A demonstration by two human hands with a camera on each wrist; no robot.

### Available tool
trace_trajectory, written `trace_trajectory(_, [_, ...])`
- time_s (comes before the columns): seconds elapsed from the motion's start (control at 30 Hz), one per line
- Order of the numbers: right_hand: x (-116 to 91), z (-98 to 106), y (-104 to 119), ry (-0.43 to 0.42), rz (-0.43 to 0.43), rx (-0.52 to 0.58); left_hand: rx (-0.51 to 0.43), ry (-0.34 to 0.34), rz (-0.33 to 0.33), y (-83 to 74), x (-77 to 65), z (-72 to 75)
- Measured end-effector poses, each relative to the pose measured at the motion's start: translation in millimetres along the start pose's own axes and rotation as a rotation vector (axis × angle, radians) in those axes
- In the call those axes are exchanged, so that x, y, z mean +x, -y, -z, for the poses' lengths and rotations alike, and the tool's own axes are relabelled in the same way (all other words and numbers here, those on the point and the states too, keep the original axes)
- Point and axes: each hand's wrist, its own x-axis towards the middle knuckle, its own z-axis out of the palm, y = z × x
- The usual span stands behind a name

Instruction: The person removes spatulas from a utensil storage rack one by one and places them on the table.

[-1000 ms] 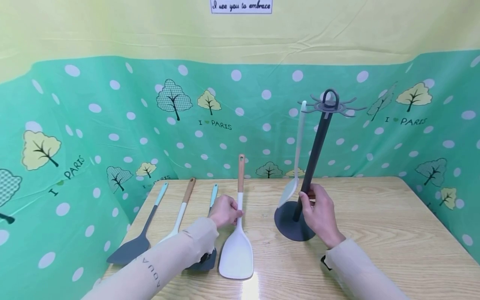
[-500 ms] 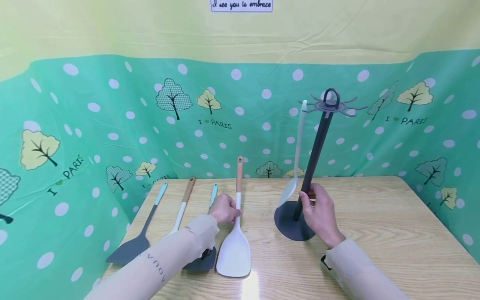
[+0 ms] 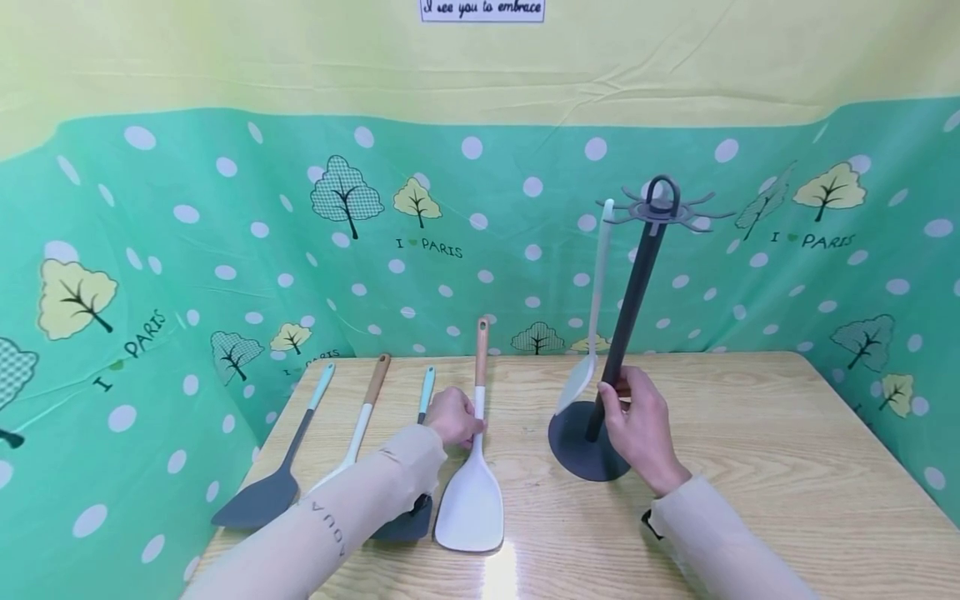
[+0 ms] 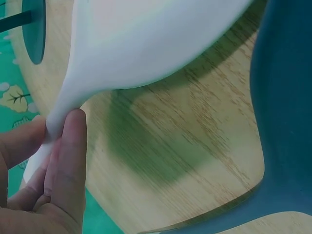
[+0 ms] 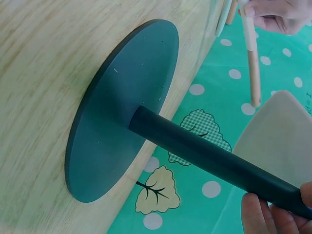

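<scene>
My left hand (image 3: 454, 418) pinches the neck of a white spatula (image 3: 470, 507) with a wooden handle, between thumb and fingers. The left wrist view shows its broad white blade (image 4: 141, 44) over the wooden table, with a shadow below. My right hand (image 3: 637, 421) grips the lower part of the dark pole of a utensil stand (image 3: 630, 308). The stand has a round base (image 5: 122, 117) on the table and a ring of hooks on top. A pale turner (image 3: 597, 283) with a mint handle end hangs from one hook on the left.
Left of the white spatula lie a dark turner (image 3: 262, 497) with a mint handle, a white utensil (image 3: 363, 423) with a wooden handle, and another dark turner (image 3: 414, 523), partly hidden by my left sleeve. A patterned green cloth (image 3: 480, 250) hangs behind the table (image 3: 787, 467).
The white spatula shifts slightly in my left hand, its handle end sinking a little in the head view. My right hand and the stand stay in place.
</scene>
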Motion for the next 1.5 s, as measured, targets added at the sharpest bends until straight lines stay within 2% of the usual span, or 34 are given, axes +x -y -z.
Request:
trace_trajectory(0.33, [0,1,2,0.008,-0.005,0.008,0.065,-0.049,0.011,2.9,3.2,-7.8])
trace_trajectory(0.7, [1,1,0,0.01,-0.005,0.002,0.083,-0.059,0.092,0.6,5.9,-12.3])
trace_trajectory(1.17, [1,1,1,0.007,-0.006,-0.002,0.12,-0.052,0.094,3.7,9.9,-18.3])
trace_trajectory(1.4, [0,1,0,0.01,-0.002,0.008,0.193,-0.044,0.081,4.9,10.3,-19.6])
trace_trajectory(1.5, [0,1,0,0.013,-0.006,0.008,0.192,-0.043,0.073,4.9,10.3,-20.2])
